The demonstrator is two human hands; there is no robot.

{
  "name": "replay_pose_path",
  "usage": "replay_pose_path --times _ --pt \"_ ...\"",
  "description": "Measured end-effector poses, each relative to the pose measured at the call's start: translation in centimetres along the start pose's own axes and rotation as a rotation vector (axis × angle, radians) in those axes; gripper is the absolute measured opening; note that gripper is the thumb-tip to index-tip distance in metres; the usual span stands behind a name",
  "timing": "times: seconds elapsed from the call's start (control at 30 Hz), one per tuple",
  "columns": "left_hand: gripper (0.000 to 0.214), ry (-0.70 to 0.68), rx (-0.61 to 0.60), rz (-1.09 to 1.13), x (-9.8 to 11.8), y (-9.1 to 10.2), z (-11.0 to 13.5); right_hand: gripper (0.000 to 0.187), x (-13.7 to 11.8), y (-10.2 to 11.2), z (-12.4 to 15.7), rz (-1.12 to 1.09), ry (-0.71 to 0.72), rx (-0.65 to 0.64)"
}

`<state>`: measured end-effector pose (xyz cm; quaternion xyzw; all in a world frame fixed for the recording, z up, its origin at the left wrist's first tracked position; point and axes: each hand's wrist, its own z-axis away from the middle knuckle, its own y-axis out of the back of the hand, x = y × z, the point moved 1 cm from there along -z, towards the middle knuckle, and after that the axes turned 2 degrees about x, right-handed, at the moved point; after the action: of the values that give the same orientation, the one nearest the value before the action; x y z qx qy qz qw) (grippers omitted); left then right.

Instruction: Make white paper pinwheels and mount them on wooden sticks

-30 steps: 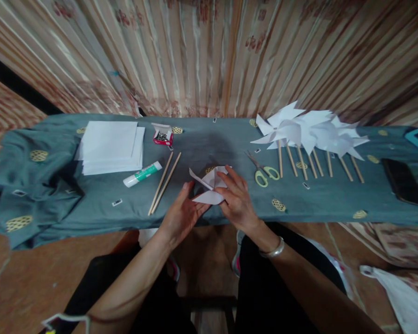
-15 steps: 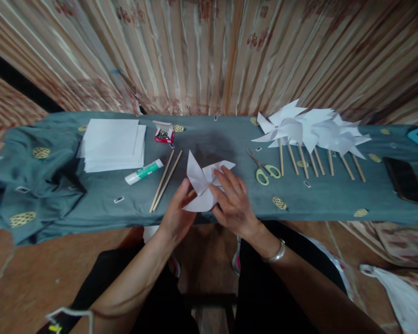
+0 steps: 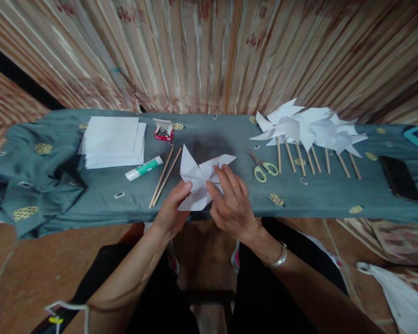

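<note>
From where I'm standing, a striped curtain [image 3: 209,55] is hanging behind a cloth-covered surface [image 3: 334,195]. At its right end, a cluster of finished pinwheels [image 3: 310,127] is lying with overlapping blades. Toward the left, a stack of paper [image 3: 111,139] is resting. Between them, both hands are holding one paper pinwheel [image 3: 200,175] over the near edge: the left hand [image 3: 172,208] is clamping a lower blade under its thumb, and the right hand [image 3: 235,204] is closing on the right side, a finger pressing the middle. I'm not seeing whether anything is fastening that centre; if that finger were slipping, I'd be expecting the folded points to spring open, and too hard a squeeze could be creasing the blades. A phone [image 3: 400,178] is lying far right. Two sticks [image 3: 167,177] are lying just beside a glue stick [image 3: 144,168], scissors [image 3: 260,163] are sitting right of the hands, and a small box [image 3: 163,135] is standing open, risking spilled metal bits if a wrist were knocking it.
</note>
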<state>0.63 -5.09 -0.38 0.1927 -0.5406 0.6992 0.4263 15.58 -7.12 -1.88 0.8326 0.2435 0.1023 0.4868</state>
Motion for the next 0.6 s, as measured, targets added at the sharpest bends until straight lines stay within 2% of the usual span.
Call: replay_pose_path --times 0.1,0.4,0.6 --pt "0.038 -0.006 -0.013 -0.036 -0.4 0.1 -0.2 0.045 -0.2 0.2 0.1 0.021 -0.005 -0.001" --pt "0.038 -0.087 0.113 -0.065 -1.2 -0.3 -0.9 0.044 -1.0 0.7 0.3 0.03 -0.018 0.026" --pt "0.041 -0.084 0.133 -0.023 -0.9 -0.2 -1.1 0.047 -1.5 1.1 0.1 0.038 -0.02 0.01"
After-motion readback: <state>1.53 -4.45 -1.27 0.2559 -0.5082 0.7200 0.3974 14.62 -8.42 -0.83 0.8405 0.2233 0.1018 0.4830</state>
